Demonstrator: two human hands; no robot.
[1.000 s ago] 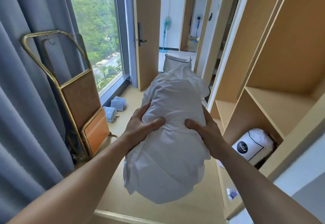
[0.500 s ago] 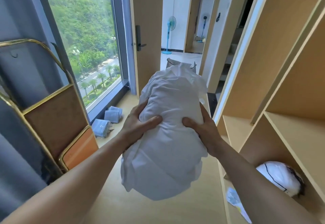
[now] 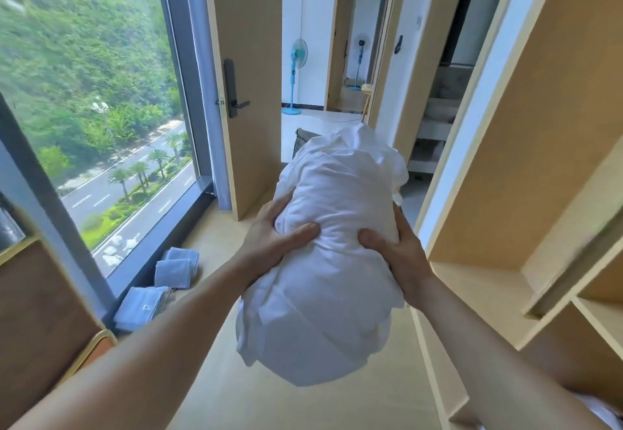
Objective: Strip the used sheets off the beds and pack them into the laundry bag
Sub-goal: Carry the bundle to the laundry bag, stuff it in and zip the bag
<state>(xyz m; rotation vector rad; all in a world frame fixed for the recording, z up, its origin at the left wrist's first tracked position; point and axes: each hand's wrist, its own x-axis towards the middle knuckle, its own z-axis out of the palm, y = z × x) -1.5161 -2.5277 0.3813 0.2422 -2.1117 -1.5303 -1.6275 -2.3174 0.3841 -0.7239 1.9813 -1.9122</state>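
A bundled white sheet hangs in front of me at chest height, crumpled into a tall roll. My left hand clamps its left side and my right hand clamps its right side, thumbs pressed into the cloth. Beyond the bundle, in the open doorway, the rim of a dark checked laundry bag peeks out; the sheet hides most of it.
An open wooden door stands left of the doorway. A tall window runs along the left, with folded blue towels on the floor below it. Open wooden shelves fill the right. A gold-framed luggage rack is at the near left.
I have moved forward toward the doorway carrying the bundle; the door and laundry bag are nearer, and the rack and shelves have slid back past me. Both hands keep the same grip.
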